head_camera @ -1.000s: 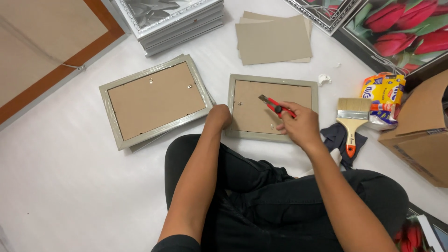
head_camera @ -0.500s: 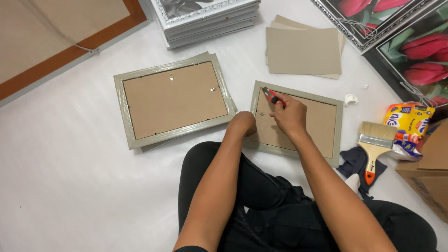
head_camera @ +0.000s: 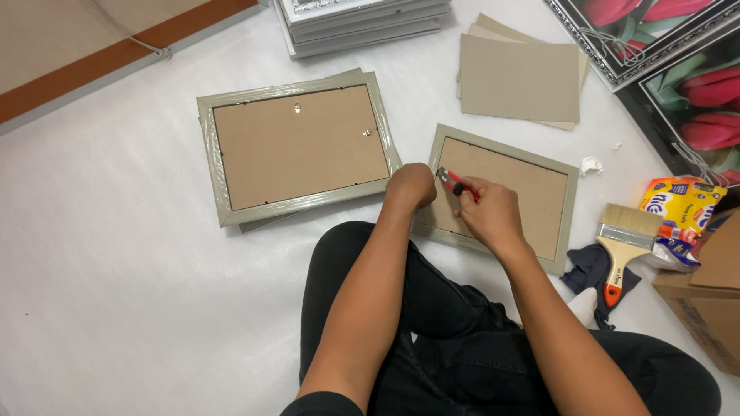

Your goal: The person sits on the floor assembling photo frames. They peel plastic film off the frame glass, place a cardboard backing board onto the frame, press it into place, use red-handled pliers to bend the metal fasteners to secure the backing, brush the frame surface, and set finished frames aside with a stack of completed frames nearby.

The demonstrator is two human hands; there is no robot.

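Hands at work on the back of a grey picture frame

Fingers of the right hand (head_camera: 489, 212) are closed around a red tool (head_camera: 459, 185), whose metal tip points up and to the left, over the brown backing near the left edge of a grey frame (head_camera: 501, 196). That frame lies face down on the white floor (head_camera: 116, 293), just in front of the person's black-clad legs. The left hand (head_camera: 411, 185) is curled into a loose fist and rests on the frame's left edge, right beside the tool's tip; whether it grips anything cannot be told.

To the left lies a second, larger grey frame (head_camera: 297, 146), also face down, wrapped in clear film, with another frame peeking out beneath it. It sits just beside the left hand.

Farther up, a stack of silver frames (head_camera: 362, 23) stands near a small pile of brown backing boards (head_camera: 520, 77). On the right, a wide paintbrush (head_camera: 623, 246) with a wooden handle and orange end rests on a dark cloth (head_camera: 590, 270), next to a yellow packet (head_camera: 678, 208) and a cardboard box (head_camera: 705, 296). Framed tulip pictures (head_camera: 678, 69) lean in the upper right corner.
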